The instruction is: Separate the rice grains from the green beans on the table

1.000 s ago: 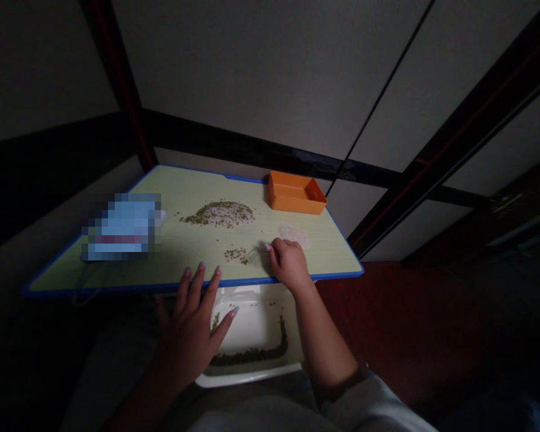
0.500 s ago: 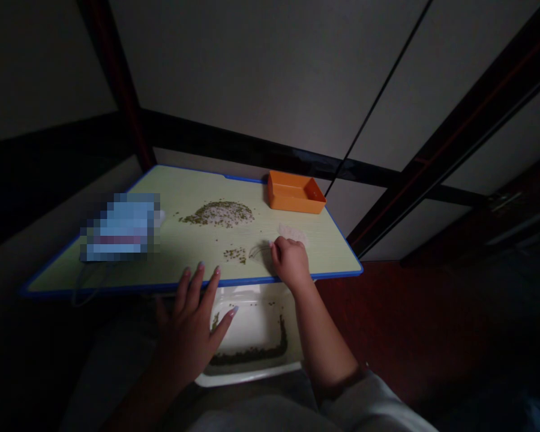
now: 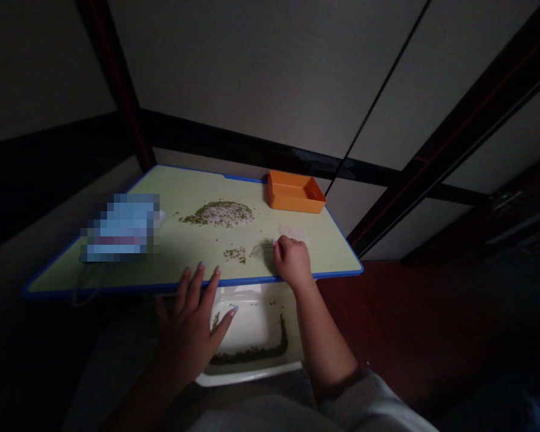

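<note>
My right hand is closed around a thin wire-looped tool whose loops lie just right of a small patch of green beans and pale grains. Beyond that hand is a pale patch of grains, partly covered by it. My left hand has its fingers spread, fingertips at the board's blue front edge, and holds nothing. A larger heap of green beans mixed with white grains lies farther back on the pale table board. Below the front edge, a white tub holds green beans along its sides.
An orange open box stands at the back right corner of the board. A blurred-out light blue object rests at the left, with a thin cord-like loop hanging below it. Cabinet panels rise behind.
My right hand and the wire-looped tool have shifted slightly to the right, away from the small patch of beans. My left hand has stayed in place.
</note>
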Tool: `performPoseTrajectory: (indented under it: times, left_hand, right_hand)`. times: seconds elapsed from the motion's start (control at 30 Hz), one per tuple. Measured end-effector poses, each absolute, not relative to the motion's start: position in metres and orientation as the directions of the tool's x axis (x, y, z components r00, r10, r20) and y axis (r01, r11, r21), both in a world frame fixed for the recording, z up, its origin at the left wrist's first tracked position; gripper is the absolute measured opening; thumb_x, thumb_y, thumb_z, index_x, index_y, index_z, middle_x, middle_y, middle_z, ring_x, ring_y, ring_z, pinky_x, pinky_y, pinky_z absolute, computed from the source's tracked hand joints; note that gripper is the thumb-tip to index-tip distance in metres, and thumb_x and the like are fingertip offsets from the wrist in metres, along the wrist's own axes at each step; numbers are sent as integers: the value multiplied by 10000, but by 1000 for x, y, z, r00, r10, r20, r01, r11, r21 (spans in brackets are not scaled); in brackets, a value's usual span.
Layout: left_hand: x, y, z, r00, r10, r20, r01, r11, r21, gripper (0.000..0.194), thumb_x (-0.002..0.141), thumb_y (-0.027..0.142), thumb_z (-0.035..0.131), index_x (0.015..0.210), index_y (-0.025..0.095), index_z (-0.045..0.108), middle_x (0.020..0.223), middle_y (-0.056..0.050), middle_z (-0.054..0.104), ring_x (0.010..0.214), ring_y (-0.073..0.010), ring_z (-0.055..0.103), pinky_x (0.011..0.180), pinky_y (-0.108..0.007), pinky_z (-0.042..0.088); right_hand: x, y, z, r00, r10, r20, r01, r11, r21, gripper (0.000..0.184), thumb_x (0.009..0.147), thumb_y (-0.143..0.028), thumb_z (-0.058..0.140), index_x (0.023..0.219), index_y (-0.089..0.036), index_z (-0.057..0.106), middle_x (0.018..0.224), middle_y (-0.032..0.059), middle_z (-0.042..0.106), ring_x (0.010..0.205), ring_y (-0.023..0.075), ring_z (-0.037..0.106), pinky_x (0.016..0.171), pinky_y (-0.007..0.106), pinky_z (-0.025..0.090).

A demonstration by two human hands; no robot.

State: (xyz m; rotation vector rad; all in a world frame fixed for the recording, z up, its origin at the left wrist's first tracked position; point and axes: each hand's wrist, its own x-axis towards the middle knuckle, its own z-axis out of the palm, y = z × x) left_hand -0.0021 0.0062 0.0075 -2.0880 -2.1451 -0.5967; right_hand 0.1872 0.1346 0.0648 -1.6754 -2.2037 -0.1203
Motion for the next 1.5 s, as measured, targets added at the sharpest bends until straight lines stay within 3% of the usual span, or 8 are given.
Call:
performPoseTrajectory:
  times: [0.4,1.0,1.5]
  left_hand:
    - [-2,6,8,-59,942,329,977,-13,214,633,912,487,329,1495,259,235,1603,-107,222,1483,-335,150,1075,-715,238]
    - [0,7,11,-72,951,302,973,1,231,642,908,485,344,1496,254,236,1606,-113,211,1485,-340,141,1094,-713,203]
    - [0,6,11,-74,952,298,972,2,234,631,911,487,336,1491,254,253,1607,-107,212,1486,-335,136,1098,-711,198]
  right_hand:
    - [183,137,65,-156,929,337,967,213,-139,258,976,-300,411,892,-179,622,849,86,710,764,192,619,685,295,290]
    - [185,138,61,-262,896,358,904,358,-235,233,972,-257,399,874,-178,595,816,62,695,778,168,608,735,271,316]
    - [183,136,63,-289,893,344,904,373,-208,249,977,-275,403,870,-176,606,801,62,695,750,166,607,724,272,314]
